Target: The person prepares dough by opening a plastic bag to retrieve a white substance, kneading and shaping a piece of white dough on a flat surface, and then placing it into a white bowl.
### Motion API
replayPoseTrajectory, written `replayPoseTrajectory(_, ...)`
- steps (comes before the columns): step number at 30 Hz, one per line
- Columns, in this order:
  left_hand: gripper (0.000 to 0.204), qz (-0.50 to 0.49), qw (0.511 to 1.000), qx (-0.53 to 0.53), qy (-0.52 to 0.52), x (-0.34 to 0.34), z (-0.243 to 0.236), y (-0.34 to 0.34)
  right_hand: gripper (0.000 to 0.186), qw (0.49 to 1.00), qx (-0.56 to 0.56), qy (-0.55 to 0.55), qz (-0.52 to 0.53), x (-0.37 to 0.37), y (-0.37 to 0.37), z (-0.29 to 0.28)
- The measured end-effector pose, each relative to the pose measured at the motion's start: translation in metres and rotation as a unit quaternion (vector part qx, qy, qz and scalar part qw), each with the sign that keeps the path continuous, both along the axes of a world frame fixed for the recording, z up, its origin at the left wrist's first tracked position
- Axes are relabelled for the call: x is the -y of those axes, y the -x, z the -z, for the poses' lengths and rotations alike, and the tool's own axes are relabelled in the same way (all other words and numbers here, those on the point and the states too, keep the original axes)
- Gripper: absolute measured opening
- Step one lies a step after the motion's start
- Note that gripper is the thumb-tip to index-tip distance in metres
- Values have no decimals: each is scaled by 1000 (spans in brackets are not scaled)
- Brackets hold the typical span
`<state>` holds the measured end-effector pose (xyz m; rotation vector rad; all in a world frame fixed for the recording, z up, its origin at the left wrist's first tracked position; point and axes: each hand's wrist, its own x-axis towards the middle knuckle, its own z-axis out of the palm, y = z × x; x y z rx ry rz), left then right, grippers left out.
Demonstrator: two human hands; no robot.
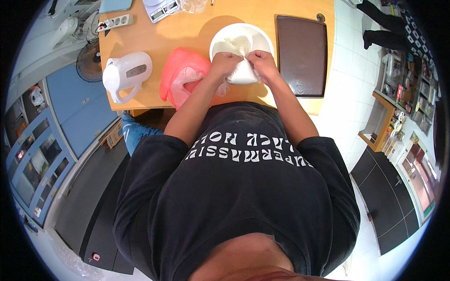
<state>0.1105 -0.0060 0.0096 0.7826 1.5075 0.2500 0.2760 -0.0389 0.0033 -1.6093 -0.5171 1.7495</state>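
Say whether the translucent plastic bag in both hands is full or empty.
Not empty: white contents make the bag bulge; how full, cannot tell.

On the table (187, 33), left to right, stand kettle (127, 72), carrier bag (185, 62), bowl (262, 43) and tray (302, 56).

I see a light wooden table (145, 37) on my feed, and I take the white bowl (266, 41) near its front edge as my marker. Just left of the bowl I find a crumpled red plastic bag (180, 65); farther left, a white electric kettle (126, 72). Beyond the bowl and to its left I make out a power strip (123, 21), a white scale (159, 13) and clear plastic (194, 5). Right beside the bowl I see a dark brown rectangular tray (301, 56).
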Motion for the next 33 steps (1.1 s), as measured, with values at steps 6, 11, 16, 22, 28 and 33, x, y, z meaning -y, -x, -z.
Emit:
replayPoseTrajectory(6,32,0,1000,-3,10,-1,-7,-2,18,994,95,-37,-34,5,5,0)
replayPoseTrajectory(11,35,-28,999,6,21,-3,-10,-5,19,992,110,-57,4,6,12,1)
replayPoseTrajectory(16,35,-25,1000,3,15,-1,-3,-4,19,992,110,-61,11,6,13,2)
replayPoseTrajectory(22,34,-56,998,11,21,1,-4,-5,18,993,99,-66,14,6,11,-4)
replayPoseTrajectory(28,33,-57,998,26,22,2,-3,-4,20,998,41,-21,45,7,13,-6)
replayPoseTrajectory(33,32,-35,999,11,24,2,-10,-6,19,994,-35,-8,107,12,13,5)
